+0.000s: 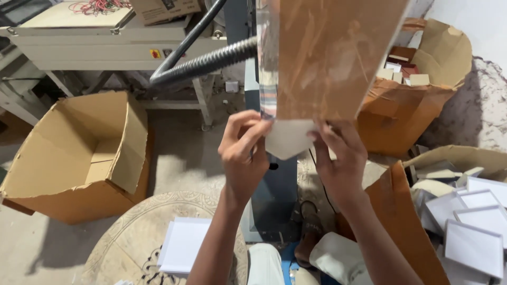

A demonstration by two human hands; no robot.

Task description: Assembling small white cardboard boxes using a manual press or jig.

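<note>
My left hand [244, 153] and my right hand [338, 158] are raised in front of me, both pinching a small white flat box [288, 138] by its lower corners. The box is half inside a clear plastic film sleeve [317, 53] that hangs down from above and reflects brown tones. My left thumb and fingers press the film's lower left edge against the box. My right fingers hold the box's right edge under the film.
An open empty cardboard box [79, 153] stands on the floor at left. At right, cardboard boxes hold small boxes [406, 74] and white flat boxes [475, 221]. White sheets [185, 245] lie on a patterned round surface. Behind are a machine [105, 42] and grey corrugated hose [211, 60].
</note>
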